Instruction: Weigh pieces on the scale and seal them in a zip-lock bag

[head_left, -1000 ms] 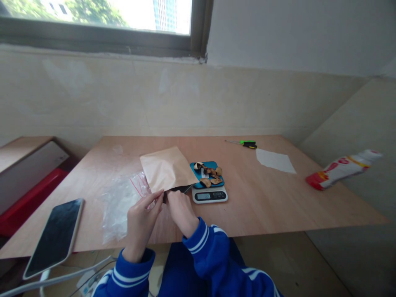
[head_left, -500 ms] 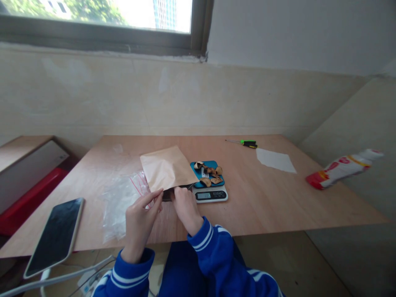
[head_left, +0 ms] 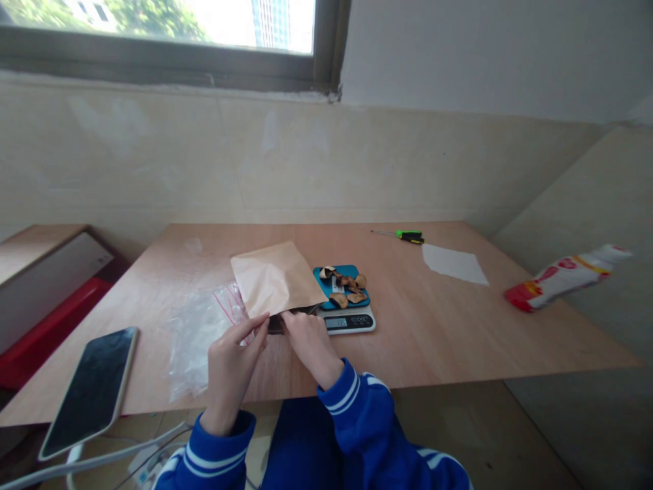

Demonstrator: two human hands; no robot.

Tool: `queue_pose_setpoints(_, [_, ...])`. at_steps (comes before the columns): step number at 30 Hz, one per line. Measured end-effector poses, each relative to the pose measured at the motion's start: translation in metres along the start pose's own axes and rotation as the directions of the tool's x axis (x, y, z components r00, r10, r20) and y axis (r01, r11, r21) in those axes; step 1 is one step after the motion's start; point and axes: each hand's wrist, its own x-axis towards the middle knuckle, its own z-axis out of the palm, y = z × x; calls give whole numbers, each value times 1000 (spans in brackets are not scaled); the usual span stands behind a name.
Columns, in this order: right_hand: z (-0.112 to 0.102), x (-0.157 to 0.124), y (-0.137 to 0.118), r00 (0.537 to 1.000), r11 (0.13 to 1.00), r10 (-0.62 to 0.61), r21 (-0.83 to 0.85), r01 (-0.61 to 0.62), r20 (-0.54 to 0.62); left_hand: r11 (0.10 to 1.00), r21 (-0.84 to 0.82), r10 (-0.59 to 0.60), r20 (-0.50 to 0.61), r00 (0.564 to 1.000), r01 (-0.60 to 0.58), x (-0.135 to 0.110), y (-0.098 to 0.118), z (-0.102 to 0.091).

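Watching the head view: left grip [head_left: 230, 364] pinching the paper bag [head_left: 278, 278] by its lip, likely propping the mouth wide | right grip [head_left: 310, 341] at that mouth, fingertips hidden, I can't tell its closure | bag on tabletop [head_left: 418, 333] beside the scale [head_left: 364, 325] bearing brown slices [head_left: 339, 300], presumably for short reach

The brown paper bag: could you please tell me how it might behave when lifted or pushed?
The brown paper bag would probably bend easily, since its surface looks thin and creased. It may be light, looking fairly flat, though its inside is mostly hidden. Pushed right, it might disturb the dried slices, since its corner overlaps the scale in view.
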Motion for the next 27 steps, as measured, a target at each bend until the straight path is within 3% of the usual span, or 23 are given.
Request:
queue_pose_setpoints(5, [-1,-8,1,999,1000,-13,20,14,-42,1000,7,8,-2,1000,-8,0,1,-1])
queue_pose_setpoints(10, [-17,-22,13,996,965,-24,259,46,-90,999,38,-4,4,1000,3,1,-2,-5])
queue_pose_setpoints(19, [-42,-20,89,988,785,-73,604,140,-134,991,0,-135,-47,990,136,7,-17,-12])
queue_pose_setpoints(22, [-38,-10,103,976,850,35,520,85,-216,988,-25,-150,-39,988,149,8,-21,-12])
queue_pose_setpoints(25, [-25,5,105,947,956,123,291,-34,-296,989,-31,-147,-32,989,146,7,-22,-12])
queue_pose_setpoints(27, [-16,14,104,951,985,123,148,-84,-283,991,-16,-134,-23,991,134,5,-23,-12])
